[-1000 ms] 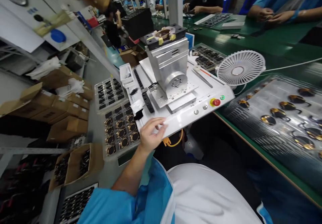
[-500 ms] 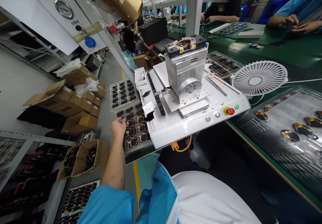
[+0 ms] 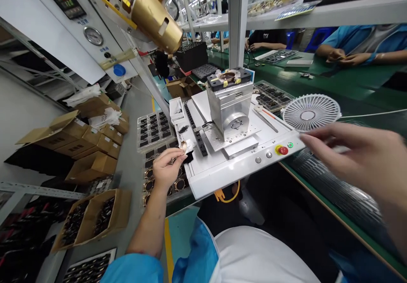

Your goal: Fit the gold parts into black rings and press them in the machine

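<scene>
My left hand [image 3: 167,166] is closed in a pinch on a small round gold-rimmed watch case [image 3: 183,146], held up over the left end of the white machine base [image 3: 203,179]. Below it lies a clear tray of gold-rimmed watch cases [image 3: 179,184], partly covered by the hand. My right hand [image 3: 359,151] is in the air at the right, in front of the fan and above a stack of clear plastic trays [image 3: 337,185]. It is smeared by motion, so whether it holds anything is unclear. A metal fixture block [image 3: 227,109] with a round nest [image 3: 229,77] stands on the base.
A gold cylindrical machine head [image 3: 157,22] hangs at upper left. The base carries a red stop button [image 3: 282,150] and tweezers [image 3: 266,120]. A white fan [image 3: 311,112] stands on the right. Cardboard boxes [image 3: 92,168] sit at left. Co-workers' hands [image 3: 346,57] show across the green bench.
My left hand has risen from the tray and moved right, now with a watch case in its fingers. My right hand has come into view at the right. The view has shifted.
</scene>
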Motion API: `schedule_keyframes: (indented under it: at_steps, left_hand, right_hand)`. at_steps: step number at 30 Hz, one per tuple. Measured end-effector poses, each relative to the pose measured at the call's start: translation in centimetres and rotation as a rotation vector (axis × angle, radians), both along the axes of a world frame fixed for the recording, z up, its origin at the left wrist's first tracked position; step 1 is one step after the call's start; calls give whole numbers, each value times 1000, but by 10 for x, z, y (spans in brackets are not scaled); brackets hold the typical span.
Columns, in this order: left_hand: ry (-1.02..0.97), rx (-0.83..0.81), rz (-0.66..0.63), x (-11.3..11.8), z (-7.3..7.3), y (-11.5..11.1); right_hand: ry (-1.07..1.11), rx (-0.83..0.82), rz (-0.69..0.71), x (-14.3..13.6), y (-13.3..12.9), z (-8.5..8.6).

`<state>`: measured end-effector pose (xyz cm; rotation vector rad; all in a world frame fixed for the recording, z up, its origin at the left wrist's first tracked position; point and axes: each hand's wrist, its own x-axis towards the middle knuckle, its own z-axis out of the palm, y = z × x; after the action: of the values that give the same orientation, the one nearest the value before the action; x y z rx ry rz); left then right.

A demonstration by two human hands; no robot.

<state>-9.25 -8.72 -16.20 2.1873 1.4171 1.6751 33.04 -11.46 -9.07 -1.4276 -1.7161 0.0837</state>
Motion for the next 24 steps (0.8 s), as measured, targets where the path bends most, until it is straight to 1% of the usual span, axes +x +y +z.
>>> schedule_keyframes:
  at_steps: [1,3,5,7,8,10,13,15,18,20,24]
  left_hand:
    - [20,13,-28,8,7,0]
    - [44,29,-25,19,20,-1]
    - [47,69,12,25,30,0]
    - [17,133,17,27,40,2]
    - [-7,160,5,27,45,4]
    - [-55,180,-23,26,56,8]
    - [-83,135,-74,27,76,22]
    - [-89,106,-127,32,89,36]
    - [-66,85,-200,48,110,63]
    - [0,73,-223,62,125,81]
    - [257,35,-182,91,161,112]
  right_hand:
    - [-20,40,98,-15,18,12]
    - [-36,133,248,-45,55,40]
    - [-54,205,338,-69,92,67]
    - [-113,227,415,-86,128,89]
    - [-145,208,454,-91,145,97]
    - [-201,101,552,-96,176,110]
    - [-252,-41,695,-97,209,120]
    - [-286,-63,730,-96,217,125]
    - [-263,-36,684,-95,210,130]
    - [-169,18,625,-93,199,131]
    - [70,88,561,-82,176,125]
